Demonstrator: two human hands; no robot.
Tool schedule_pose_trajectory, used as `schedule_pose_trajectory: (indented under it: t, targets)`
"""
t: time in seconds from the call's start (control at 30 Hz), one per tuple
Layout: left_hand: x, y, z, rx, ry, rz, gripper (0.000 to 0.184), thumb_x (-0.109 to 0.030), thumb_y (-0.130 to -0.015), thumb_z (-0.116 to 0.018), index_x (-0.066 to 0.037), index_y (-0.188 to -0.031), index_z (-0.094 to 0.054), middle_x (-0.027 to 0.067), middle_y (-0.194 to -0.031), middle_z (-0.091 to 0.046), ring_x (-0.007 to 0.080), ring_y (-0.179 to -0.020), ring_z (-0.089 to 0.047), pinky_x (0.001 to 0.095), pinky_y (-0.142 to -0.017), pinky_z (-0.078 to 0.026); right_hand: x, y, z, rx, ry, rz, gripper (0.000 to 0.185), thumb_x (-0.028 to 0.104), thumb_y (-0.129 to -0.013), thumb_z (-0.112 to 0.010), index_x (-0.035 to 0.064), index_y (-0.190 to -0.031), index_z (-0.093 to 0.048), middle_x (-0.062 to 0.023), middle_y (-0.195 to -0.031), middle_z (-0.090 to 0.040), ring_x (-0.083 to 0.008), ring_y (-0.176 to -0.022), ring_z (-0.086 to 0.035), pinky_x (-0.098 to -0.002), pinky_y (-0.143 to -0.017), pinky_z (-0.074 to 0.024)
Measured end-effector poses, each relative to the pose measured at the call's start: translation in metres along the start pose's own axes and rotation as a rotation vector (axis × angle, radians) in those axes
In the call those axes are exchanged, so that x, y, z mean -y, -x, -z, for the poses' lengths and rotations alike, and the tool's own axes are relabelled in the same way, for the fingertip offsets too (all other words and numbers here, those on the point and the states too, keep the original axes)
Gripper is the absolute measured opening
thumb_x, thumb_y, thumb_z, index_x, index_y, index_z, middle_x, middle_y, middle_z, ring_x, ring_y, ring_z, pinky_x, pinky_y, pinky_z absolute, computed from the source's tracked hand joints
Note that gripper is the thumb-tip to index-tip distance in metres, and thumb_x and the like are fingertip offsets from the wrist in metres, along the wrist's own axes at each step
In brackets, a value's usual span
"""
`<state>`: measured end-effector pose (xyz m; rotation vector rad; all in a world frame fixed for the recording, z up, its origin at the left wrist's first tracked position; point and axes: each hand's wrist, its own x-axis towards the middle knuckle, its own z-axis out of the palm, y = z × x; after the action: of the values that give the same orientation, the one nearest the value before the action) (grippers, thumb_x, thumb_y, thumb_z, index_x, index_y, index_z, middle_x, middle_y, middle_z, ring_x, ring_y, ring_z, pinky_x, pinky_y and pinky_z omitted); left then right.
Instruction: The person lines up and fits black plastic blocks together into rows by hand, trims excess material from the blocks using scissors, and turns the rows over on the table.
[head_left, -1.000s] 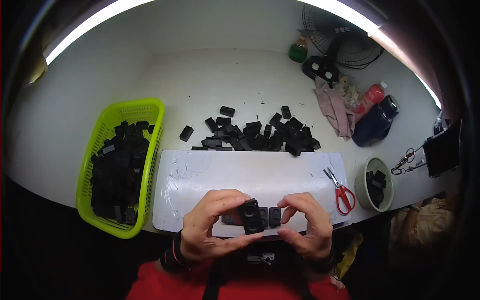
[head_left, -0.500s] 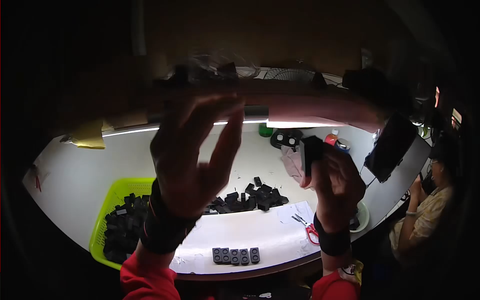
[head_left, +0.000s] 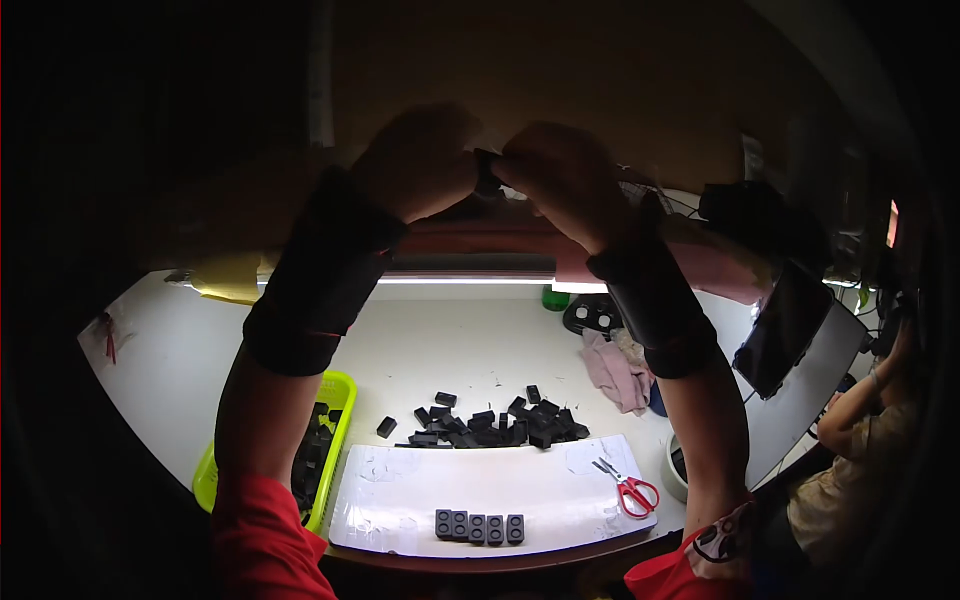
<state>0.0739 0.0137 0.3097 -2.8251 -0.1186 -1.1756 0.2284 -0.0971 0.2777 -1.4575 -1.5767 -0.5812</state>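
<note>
My left hand (head_left: 420, 165) and my right hand (head_left: 565, 180) are raised together in the dim area above the light strip. Fingers of both are closed on a small black block (head_left: 487, 172) between them, mostly hidden and dark. Below, several black blocks with two round recesses each (head_left: 478, 527) stand in a row at the front of a white board (head_left: 400, 485). Behind that board lies a loose pile of similar black blocks (head_left: 500, 428).
A lime-green basket (head_left: 342, 400) of black parts stands left, partly behind my forearm. Red-handled scissors (head_left: 635, 495) lie on the board's right side. Further back are a pink cloth (head_left: 615, 375) and a dark tablet-like screen (head_left: 785, 330). Another person (head_left: 860, 450) sits at right.
Both hands have risen and come together around the black block, which only my right hand held before. My left hand has closed from an open, spread pose.
</note>
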Motion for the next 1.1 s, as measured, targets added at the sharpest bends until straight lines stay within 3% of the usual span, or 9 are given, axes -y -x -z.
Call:
schedule_pose_trajectory:
  t: [0.07, 0.17, 0.47, 0.7, 0.77, 0.87, 0.9, 1.03, 1.1]
  targets:
    - [0.018, -0.008, -0.013, -0.109, -0.023, -0.144, 0.025, -0.004, -0.085, -0.056, -0.001, -0.106, -0.069, 0.0159, -0.1, -0.067, 0.0267, -0.087, -0.068, 0.0359, -0.074, -0.054, -0.002, -0.013, -0.015, -0.005, -0.05, 0.013, 0.013, 0.014, -0.089, -0.07, 0.0018, -0.088, -0.066, -0.0031, -0.071, -0.063, -0.0091, -0.056, -0.058, -0.0244, -0.047, -0.0449]
    - [0.017, -0.012, -0.012, -0.176, -0.046, -0.209, 0.025, -0.005, -0.086, -0.057, -0.002, -0.107, -0.069, 0.015, -0.091, -0.069, 0.0238, -0.078, -0.069, 0.0352, -0.067, -0.054, -0.012, -0.032, -0.04, -0.134, -0.05, 0.079, 0.029, 0.033, -0.082, -0.071, 0.0043, -0.086, -0.073, -0.0164, -0.09, -0.071, -0.0342, -0.079, -0.069, -0.0413, -0.071, -0.0568]
    - [0.037, 0.007, -0.007, -0.187, 0.386, -0.113, 0.028, -0.03, -0.09, -0.067, -0.004, -0.1, -0.072, 0.0122, -0.093, -0.071, 0.0257, -0.085, -0.069, 0.0375, -0.075, -0.055, -0.005, -0.041, -0.034, 0.177, 0.165, 0.014, 0.024, 0.03, -0.091, -0.063, 0.0091, -0.091, -0.074, -0.0154, -0.09, -0.072, -0.0326, -0.08, -0.07, -0.042, -0.073, -0.0575]
    - [0.044, 0.018, -0.051, -0.061, 0.284, -0.089, 0.046, -0.036, -0.103, -0.052, -0.01, -0.142, -0.051, 0.0103, -0.133, -0.061, 0.0214, -0.119, -0.059, 0.033, -0.101, -0.048, -0.064, -0.03, -0.069, -0.293, 0.277, 0.465, 0.021, 0.026, -0.092, -0.067, 0.0043, -0.092, -0.069, -0.0112, -0.084, -0.069, -0.026, -0.08, -0.067, -0.0389, -0.072, -0.0531]
    - [0.041, 0.013, -0.036, 0.144, 0.347, -0.183, 0.079, -0.07, -0.098, -0.034, -0.007, -0.144, -0.049, 0.0237, -0.133, -0.06, 0.031, -0.121, -0.061, 0.0438, -0.106, -0.045, -0.03, -0.001, -0.037, -0.314, 0.436, 0.494, 0.009, 0.007, -0.088, -0.065, 0.0088, -0.09, -0.073, -0.0152, -0.089, -0.071, -0.0283, -0.081, -0.069, -0.0427, -0.076, -0.0551]
    - [0.016, 0.05, -0.045, -0.237, 0.257, -0.321, 0.073, -0.061, -0.101, -0.042, 0.003, -0.132, -0.056, 0.02, -0.123, -0.066, 0.0283, -0.108, -0.067, 0.0347, -0.101, -0.048, 0.017, 0.054, -0.02, -0.336, 0.2, 0.683, 0.007, -0.003, -0.085, -0.068, 0.0017, -0.089, -0.07, -0.0113, -0.083, -0.071, -0.0185, -0.069, -0.068, -0.0277, -0.064, -0.0539]
    - [0.016, 0.058, -0.035, -0.274, 0.169, -0.31, 0.077, -0.063, -0.098, -0.045, 0.001, -0.139, -0.05, 0.0223, -0.128, -0.063, 0.0279, -0.118, -0.062, 0.0372, -0.106, -0.046, 0.029, 0.08, -0.006, -0.393, 0.658, 0.693, 0.006, 0.002, -0.088, -0.07, 0.0018, -0.094, -0.071, -0.0095, -0.085, -0.073, -0.0169, -0.067, -0.068, -0.0228, -0.063, -0.0535]
    - [0.159, 0.065, -0.104, -0.182, 0.302, -0.211, 0.059, -0.042, -0.1, -0.044, 0.003, -0.137, -0.052, 0.0229, -0.128, -0.062, 0.0291, -0.118, -0.062, 0.0414, -0.103, -0.047, 0.03, 0.202, -0.024, 0.161, 0.244, 0.129, 0.031, 0.008, -0.089, -0.07, -0.0017, -0.118, -0.065, -0.0085, -0.092, -0.066, -0.0152, -0.072, -0.062, -0.0257, -0.063, -0.0507]
    - [-0.012, 0.199, -0.078, -0.149, 0.359, -0.159, 0.048, -0.028, -0.102, -0.043, 0.004, -0.136, -0.053, 0.0233, -0.128, -0.062, 0.0299, -0.119, -0.061, 0.0443, -0.102, -0.048, 0.026, 0.26, -0.046, 0.428, 0.085, -0.095, 0.043, 0.014, -0.085, -0.076, -0.0034, -0.122, -0.061, -0.0133, -0.1, -0.064, -0.0205, -0.076, -0.062, -0.0295, -0.064, -0.0512]
